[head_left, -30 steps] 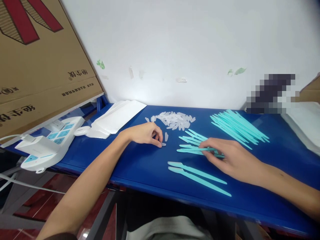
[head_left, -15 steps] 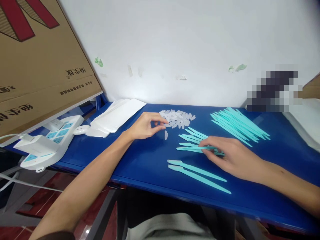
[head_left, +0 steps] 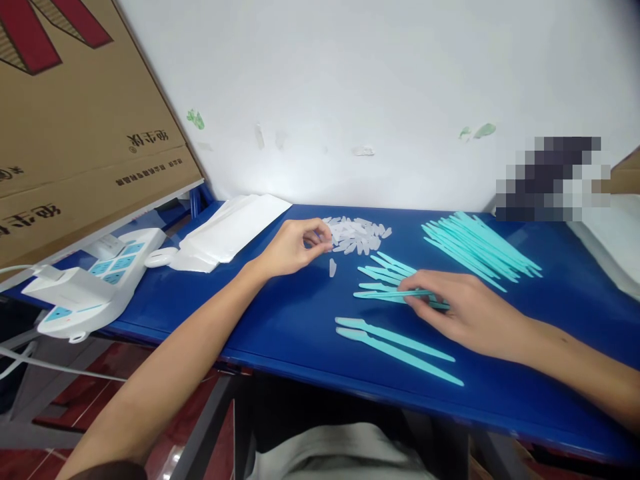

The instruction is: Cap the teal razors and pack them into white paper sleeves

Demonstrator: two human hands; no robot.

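My left hand (head_left: 297, 247) is at the near left edge of a pile of small translucent blade caps (head_left: 357, 235). Its thumb and fingertips are pinched together; anything between them is too small to make out. One loose cap (head_left: 333, 268) lies just below the pile. My right hand (head_left: 460, 310) grips a turquoise eyebrow razor (head_left: 419, 293) between thumb and fingers. Under and beside that hand several more turquoise razors (head_left: 387, 267) are fanned out on the table. Closer to me lie two razors with clear caps on their heads (head_left: 400, 343), side by side.
At the back right of the blue table (head_left: 280, 327) rests a heap of turquoise razors (head_left: 480, 250). White plastic bags (head_left: 235, 230) and a power strip (head_left: 113, 280) with plugs are on the left. A big cardboard box (head_left: 90, 107) stands behind them, and a white wall (head_left: 350, 87) borders the back.
My left thumb and fingers have come together, pulling slightly back to the left at the pile's edge. My right hand stays almost still with its razor.
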